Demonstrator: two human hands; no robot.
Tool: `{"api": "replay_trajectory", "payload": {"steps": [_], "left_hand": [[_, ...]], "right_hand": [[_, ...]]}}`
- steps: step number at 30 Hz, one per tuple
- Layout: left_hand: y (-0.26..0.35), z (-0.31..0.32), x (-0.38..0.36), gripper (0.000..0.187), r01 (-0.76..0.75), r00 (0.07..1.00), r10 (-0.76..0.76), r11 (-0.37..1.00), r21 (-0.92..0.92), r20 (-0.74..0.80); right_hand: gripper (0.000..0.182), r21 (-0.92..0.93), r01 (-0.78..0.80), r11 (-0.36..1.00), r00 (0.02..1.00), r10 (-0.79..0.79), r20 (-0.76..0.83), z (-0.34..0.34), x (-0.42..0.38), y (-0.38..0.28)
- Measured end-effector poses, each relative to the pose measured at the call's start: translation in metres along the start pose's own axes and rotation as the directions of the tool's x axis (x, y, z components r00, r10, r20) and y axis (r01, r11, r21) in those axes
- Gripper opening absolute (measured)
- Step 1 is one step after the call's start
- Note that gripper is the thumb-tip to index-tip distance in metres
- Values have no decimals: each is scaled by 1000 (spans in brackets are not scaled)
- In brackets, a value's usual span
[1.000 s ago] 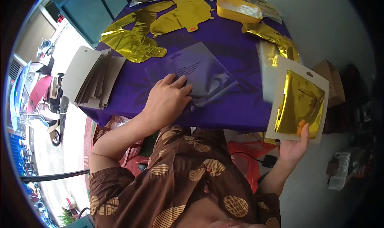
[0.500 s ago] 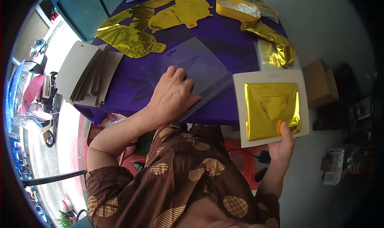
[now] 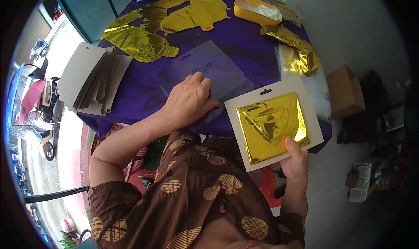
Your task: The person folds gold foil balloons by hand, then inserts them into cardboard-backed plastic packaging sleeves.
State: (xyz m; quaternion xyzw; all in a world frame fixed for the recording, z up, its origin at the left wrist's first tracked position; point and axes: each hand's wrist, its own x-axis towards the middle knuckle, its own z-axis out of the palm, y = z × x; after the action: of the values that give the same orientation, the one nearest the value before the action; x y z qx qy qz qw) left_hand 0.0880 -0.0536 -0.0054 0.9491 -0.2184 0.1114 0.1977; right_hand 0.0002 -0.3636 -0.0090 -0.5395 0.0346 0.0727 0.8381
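My left hand [image 3: 188, 98] rests on a clear plastic bag [image 3: 220, 67] with printed text and a hang slot, lying on the purple cloth; its fingers are curled at the bag's lower part. In my right hand [image 3: 294, 158] is a white card [image 3: 309, 113] with a hang slot at its top edge. A folded gold foil piece [image 3: 270, 122] lies flat against the card, and my thumb presses on it beside a small orange spot. The card is tilted, close to the bag's right side.
Gold foil shapes [image 3: 144, 43] lie at the back left, beside a stack of grey-white cards [image 3: 83, 76]. A yellow box [image 3: 251, 12] with white contents stands at the back right, near another gold foil piece [image 3: 301, 50]. A cardboard box [image 3: 345, 91] is at the right.
My right hand has moved left with the card and gold foil, tilting them toward the clear bag. My left hand has stayed nearly in place on the bag.
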Motion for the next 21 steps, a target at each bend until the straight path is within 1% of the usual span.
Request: {"api": "replay_trajectory", "payload": {"steps": [1, 4, 7, 13, 19, 21], "left_hand": [[-1, 0, 0, 33, 9, 1000, -9, 1000, -8, 10], [-2, 3, 1, 32, -13, 1000, 13, 1000, -4, -21], [-1, 6, 1, 33, -20, 1000, 21, 998, 61, -22], [0, 7, 6, 37, -38, 999, 39, 998, 41, -19], [0, 5, 11, 39, -48, 999, 47, 998, 47, 15], [-4, 5, 13, 39, -46, 999, 46, 999, 21, 24]], "right_hand": [[56, -4, -5, 1000, 1000, 5, -3, 0, 0, 0], [57, -12, -15, 1000, 1000, 15, -4, 2, 1, 0], [57, -10, -14, 1000, 1000, 14, 0, 5, 2, -1], [57, 2, -5, 1000, 1000, 5, -11, 2, 3, -2], [56, 4, 11, 1000, 1000, -11, -22, 0, 4, -4], [55, 4, 17, 1000, 1000, -17, -18, 0, 4, -5]]}}
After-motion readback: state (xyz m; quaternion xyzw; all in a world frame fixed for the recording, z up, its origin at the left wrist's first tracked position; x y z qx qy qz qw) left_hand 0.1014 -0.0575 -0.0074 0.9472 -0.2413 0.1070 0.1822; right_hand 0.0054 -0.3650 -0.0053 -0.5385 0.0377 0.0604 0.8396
